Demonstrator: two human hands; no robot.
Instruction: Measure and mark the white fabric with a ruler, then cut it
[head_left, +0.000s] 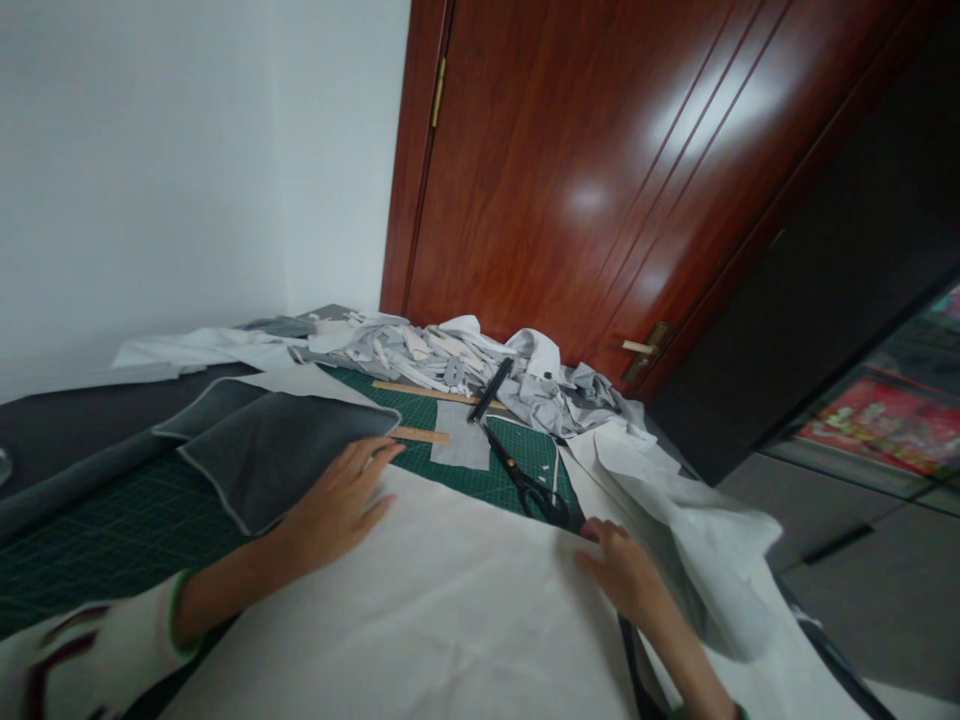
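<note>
My left hand point(337, 500) lies flat with fingers stretched out on a large white sheet of fabric point(442, 620), at its far left corner beside a folded dark grey cloth point(277, 450). At the sheet's right edge my right hand point(622, 575) rests with fingers bent over the border, touching more white fabric point(690, 540) that hangs off the table. Black-handled scissors point(525, 480) lie on the green cutting mat point(112, 530) just beyond the sheet, between my hands.
A pile of grey and white fabric scraps point(465, 365) sits at the table's far end with a wooden ruler point(420, 392) and a black tool point(491, 388). A dark red door point(600, 170) stands behind. The table's right edge drops to a grey floor point(862, 590).
</note>
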